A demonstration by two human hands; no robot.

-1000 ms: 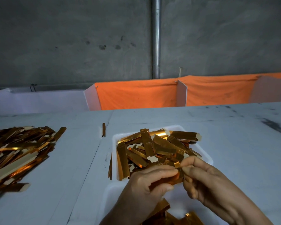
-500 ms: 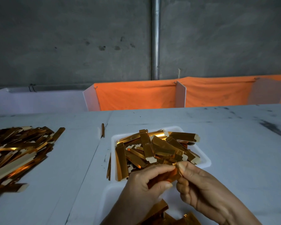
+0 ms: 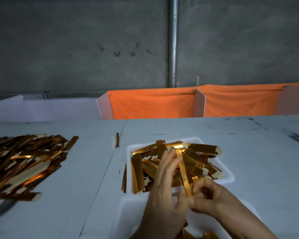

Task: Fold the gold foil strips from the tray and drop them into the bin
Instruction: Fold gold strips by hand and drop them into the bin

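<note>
A long gold foil strip stands nearly upright between my hands, over the near edge of the white tray. My right hand pinches its lower end. My left hand reaches up alongside it, with the fingertips on its upper end and the thumb near its lower part. The tray holds several more gold strips lying crossed. Right below my hands is a white bin, and a few gold pieces show in it at the bottom edge, partly hidden by my arms.
A big loose pile of gold strips covers the white table at the left. One strip lies alone behind the tray, and others lie against its left side. Orange cloth dividers and a grey wall with a pipe stand behind.
The strip was held low and almost level between both hands. Now it is turned upright, with my left fingers stretched up along it and my right hand at its bottom end.
</note>
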